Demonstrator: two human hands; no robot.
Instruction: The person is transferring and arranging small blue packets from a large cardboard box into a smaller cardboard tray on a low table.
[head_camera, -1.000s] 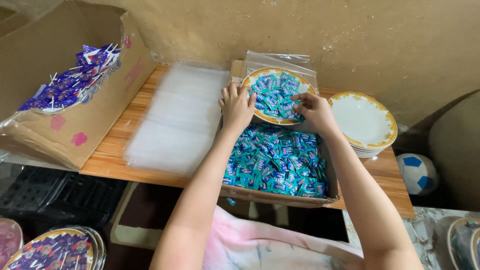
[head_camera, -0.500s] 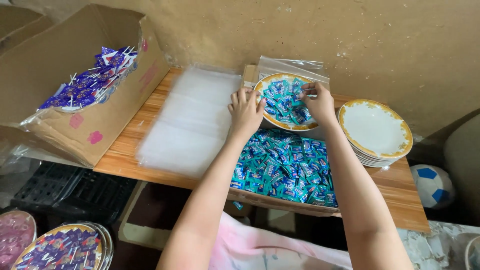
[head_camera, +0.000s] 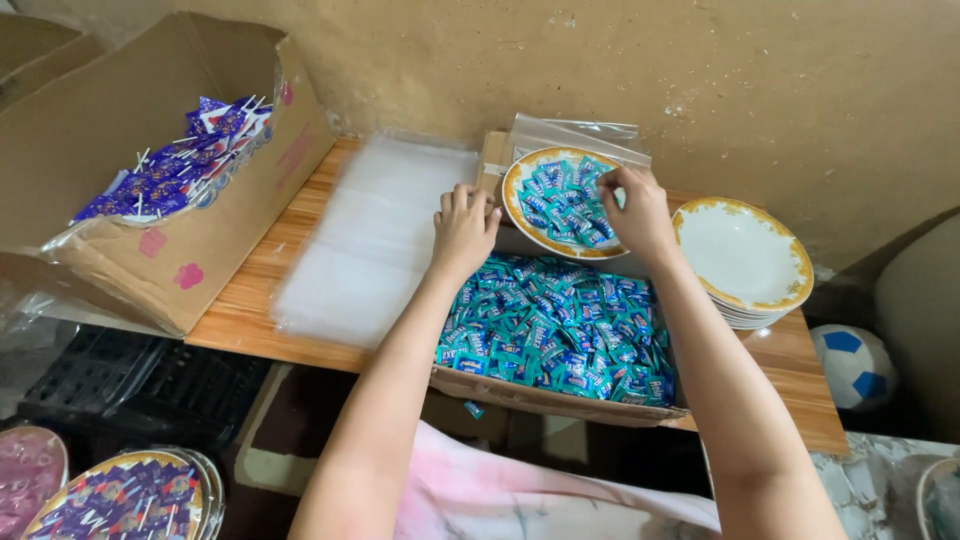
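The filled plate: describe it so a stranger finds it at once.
On the wooden table, behind the box of teal sweets, sits the filled plate between both hands. Unlike the bare plate stack to its right, it is heaped with teal packets.

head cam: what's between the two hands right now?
In the head view, the candy-filled plate lies between the left hand and right hand, both at its rim. Just below it, the box of teal candies spans the gap.

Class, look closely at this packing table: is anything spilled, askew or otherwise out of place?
One teal sachet lies below the table edge, apart from the full sachet box, so it looks dropped. The big cardboard box overhangs the wooden table, tilted. Nothing else stands out.
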